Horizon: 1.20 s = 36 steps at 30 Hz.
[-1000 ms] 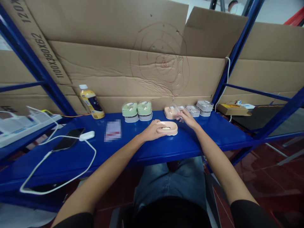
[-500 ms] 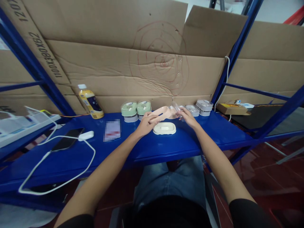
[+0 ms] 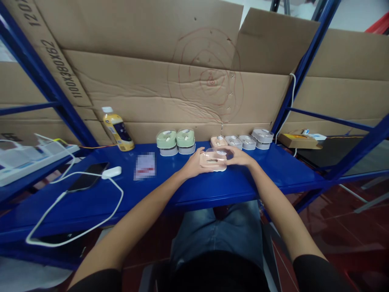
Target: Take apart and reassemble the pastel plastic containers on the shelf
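Note:
A small peach-pink box point(image 3: 212, 159) with a clear lid sits on the blue shelf point(image 3: 170, 190) in front of me. My left hand point(image 3: 194, 162) grips its left end with curled fingers. My right hand point(image 3: 240, 156) holds its right end, fingers closed on the clear lid. Behind it stands another peach box point(image 3: 218, 141).
Two green boxes point(image 3: 175, 142) and several grey ones point(image 3: 252, 140) line the cardboard back wall. A yellow bottle point(image 3: 117, 129) stands at the left. A phone point(image 3: 88, 181), a white charger point(image 3: 111, 172) with cable and a card point(image 3: 145, 166) lie on the shelf.
The peach part lifted off its cream base half a second ago is now back down with the clear lid on it. Both hands came together on the box.

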Available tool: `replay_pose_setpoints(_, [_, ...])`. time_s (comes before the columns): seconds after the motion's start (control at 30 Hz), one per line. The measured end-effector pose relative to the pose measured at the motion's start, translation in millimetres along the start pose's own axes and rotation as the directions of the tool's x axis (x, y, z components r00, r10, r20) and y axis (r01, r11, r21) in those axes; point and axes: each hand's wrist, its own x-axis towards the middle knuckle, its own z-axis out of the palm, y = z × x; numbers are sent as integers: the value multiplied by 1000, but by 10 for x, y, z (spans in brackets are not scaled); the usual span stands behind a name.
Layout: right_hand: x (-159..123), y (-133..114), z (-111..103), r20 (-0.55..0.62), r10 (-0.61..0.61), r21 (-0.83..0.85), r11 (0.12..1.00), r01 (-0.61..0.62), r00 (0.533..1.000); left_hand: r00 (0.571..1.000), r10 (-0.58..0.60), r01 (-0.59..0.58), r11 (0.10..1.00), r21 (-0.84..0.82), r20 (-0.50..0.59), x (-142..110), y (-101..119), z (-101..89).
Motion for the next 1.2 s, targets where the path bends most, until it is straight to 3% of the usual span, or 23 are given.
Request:
replay_pose_setpoints(0.27, [153,-50,125,74,-88,-105,990,96,993,998,-55,53,995,-88,-19,34,53,23])
replay_pose_setpoints(0.43, [195,-54,124,83,-79,-130,987,90,993,997,-71,65,988,-139,-36,28,100,5])
replay_pose_setpoints(0.77, [205,119,205,65,-55,-185,981,66,996,996,-90,89,992,-88,-9,59,13,15])
replay_pose_setpoints(0.97, [107,85,230,51,-53,-229,971,63,997,996,-87,88,994,-61,20,45,-63,26])
replay_pose_setpoints(1.03, [67,71,163,7,-43,-238,970,43,999,997,-79,80,993,-88,17,39,-98,26])
replay_pose_setpoints(1.1, [49,89,12,-126,-28,-258,966,-6,992,996,-86,84,992,-96,-15,37,-130,25])
replay_pose_setpoints(1.13, [52,114,-95,-234,-19,-280,959,-48,972,995,-93,89,992,-91,-35,38,-142,24])
replay_pose_setpoints(1.2, [83,189,-347,-500,-7,-352,915,-196,866,992,-107,103,993,-63,-70,46,-157,26])
